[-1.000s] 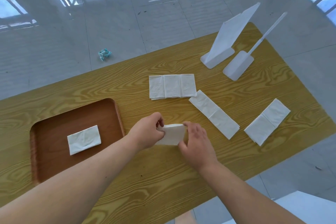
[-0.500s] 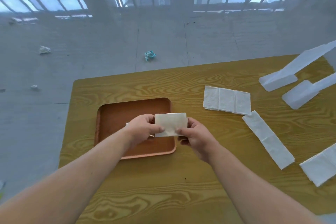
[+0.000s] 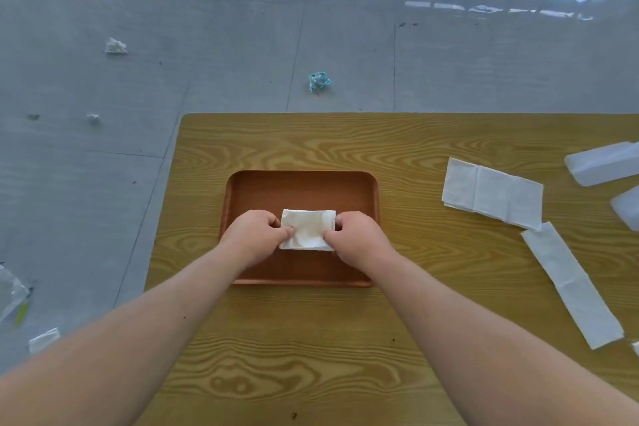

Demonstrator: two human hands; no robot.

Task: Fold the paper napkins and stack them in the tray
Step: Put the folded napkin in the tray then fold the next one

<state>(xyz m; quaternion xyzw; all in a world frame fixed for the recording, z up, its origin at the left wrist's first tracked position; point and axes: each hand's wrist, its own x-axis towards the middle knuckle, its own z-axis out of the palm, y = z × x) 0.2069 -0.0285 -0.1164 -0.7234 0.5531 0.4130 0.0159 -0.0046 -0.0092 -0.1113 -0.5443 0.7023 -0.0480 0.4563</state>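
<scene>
Left hand (image 3: 254,235) and right hand (image 3: 356,237) pinch folded napkin (image 3: 307,229) by its ends, over tray (image 3: 301,185) centre.

tray (image 3: 301,190) on table (image 3: 311,339) | folded napkin (image 3: 307,228) in tray | unfolded napkins (image 3: 492,193) right of tray

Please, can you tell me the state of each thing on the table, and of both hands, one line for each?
folded napkin: folded small, held over the tray
tray: flat on table
left hand: pinching the napkin's left end
right hand: pinching its right end
wide napkin: partly unfolded, flat
long napkin: folded into a strip
</scene>
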